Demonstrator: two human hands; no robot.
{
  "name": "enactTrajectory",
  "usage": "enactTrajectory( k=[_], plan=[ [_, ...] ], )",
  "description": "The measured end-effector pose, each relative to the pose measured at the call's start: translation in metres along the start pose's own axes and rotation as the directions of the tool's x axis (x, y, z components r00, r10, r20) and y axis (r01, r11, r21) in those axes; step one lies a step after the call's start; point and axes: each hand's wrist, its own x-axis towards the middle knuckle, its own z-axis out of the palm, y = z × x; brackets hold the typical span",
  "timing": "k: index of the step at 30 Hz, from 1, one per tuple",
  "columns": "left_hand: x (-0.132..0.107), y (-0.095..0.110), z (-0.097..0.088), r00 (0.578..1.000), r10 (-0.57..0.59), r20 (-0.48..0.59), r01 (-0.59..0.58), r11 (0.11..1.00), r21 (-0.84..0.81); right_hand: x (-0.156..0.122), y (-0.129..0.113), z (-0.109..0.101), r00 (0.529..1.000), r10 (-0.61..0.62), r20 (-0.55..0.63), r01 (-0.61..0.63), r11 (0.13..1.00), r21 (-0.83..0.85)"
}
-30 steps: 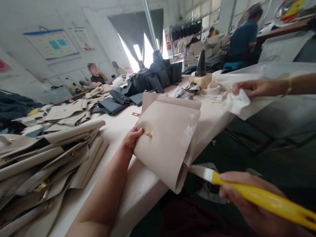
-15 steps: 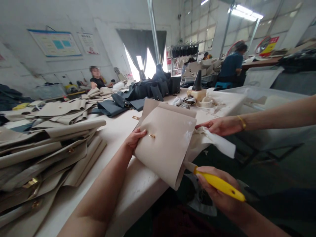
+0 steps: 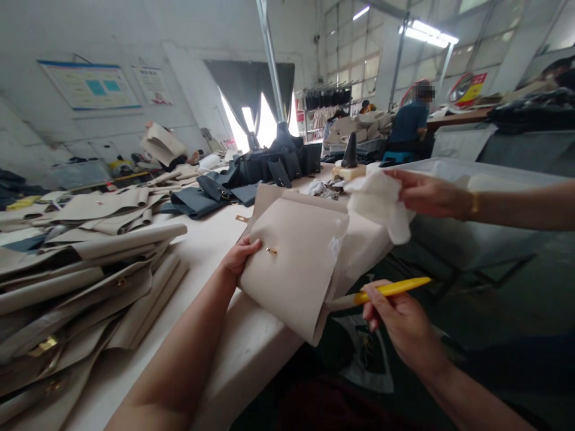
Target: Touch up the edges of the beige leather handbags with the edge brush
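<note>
A beige leather bag panel [image 3: 291, 263], folded over and fitted with a small gold clasp [image 3: 271, 251], is held tilted above the table corner. My left hand [image 3: 242, 254] is closed on its left edge, thumb on top. In my right hand [image 3: 395, 308] is a yellow-handled tool [image 3: 399, 287]. Its flat, pale front end touches the panel's lower right edge; I cannot tell whether it is a brush or a scraper. A whitish smear shows on the panel's right side. Close by, another person's hand [image 3: 426, 193] holds up a crumpled white cloth [image 3: 380, 203].
Stacked beige panels [image 3: 90, 299] with gold fittings lie at the left of the white table [image 3: 251, 353]. Dark blue bags [image 3: 269, 164] stand further back. A black cone [image 3: 349, 149] rises from a yellowish block. Translucent bins [image 3: 465, 140] stand right; people sit in the background.
The other person's hand has lifted the white cloth up and away from the panel's right edge. My right hand has turned the tool so its handle points up to the right. My left hand keeps its hold.
</note>
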Motion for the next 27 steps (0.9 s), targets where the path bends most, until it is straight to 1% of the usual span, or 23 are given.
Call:
enactTrajectory(
  k=[2,4,5,8,10,12,14,16,19,22,25,27],
  plan=[
    [0.000,0.000,0.000,1.000,-0.007,-0.008,0.007,1.000,-0.001,0.005,0.003,0.001,0.996,0.092,-0.021,-0.088,0.986,0.142],
    [0.001,-0.001,-0.001,1.000,-0.008,-0.016,0.008,1.000,-0.003,0.012,0.005,0.003,0.981,0.182,-0.071,-0.153,0.941,0.303],
    [0.001,-0.001,-0.002,1.000,-0.007,-0.018,0.007,1.000,-0.001,0.015,0.005,0.004,0.970,0.232,-0.070,-0.192,0.911,0.366],
    [0.002,-0.002,-0.002,1.000,-0.015,-0.016,0.016,0.999,0.035,0.022,0.009,0.006,0.931,0.364,0.042,-0.343,0.826,0.447],
    [0.001,-0.002,-0.002,1.000,-0.023,-0.020,0.025,0.998,0.061,0.025,0.013,0.006,0.907,0.412,0.083,-0.399,0.781,0.480],
    [0.001,-0.002,-0.002,0.999,-0.033,-0.028,0.035,0.997,0.073,0.025,0.018,0.005,0.898,0.427,0.106,-0.417,0.748,0.516],
    [0.001,-0.003,-0.002,0.999,-0.036,-0.038,0.039,0.997,0.071,0.024,0.021,0.004,0.896,0.420,0.144,-0.429,0.735,0.526],
    [0.002,-0.003,-0.003,0.999,-0.036,-0.040,0.039,0.997,0.070,0.022,0.023,0.003,0.897,0.406,0.177,-0.435,0.736,0.518],
    [0.003,-0.004,-0.003,0.999,-0.035,-0.041,0.038,0.997,0.072,0.021,0.023,-0.001,0.900,0.397,0.180,-0.431,0.755,0.495],
    [0.003,-0.004,-0.002,0.997,-0.039,-0.062,0.043,0.996,0.072,0.020,0.021,-0.008,0.907,0.398,0.135,-0.408,0.758,0.509],
    [0.003,-0.004,-0.001,0.996,-0.035,-0.083,0.041,0.997,0.068,0.017,0.021,-0.013,0.910,0.412,0.045,-0.352,0.712,0.608],
    [0.004,-0.004,-0.001,0.995,-0.032,-0.089,0.039,0.997,0.068,0.015,0.023,-0.012,0.898,0.439,0.037,-0.360,0.684,0.634]
  ],
)
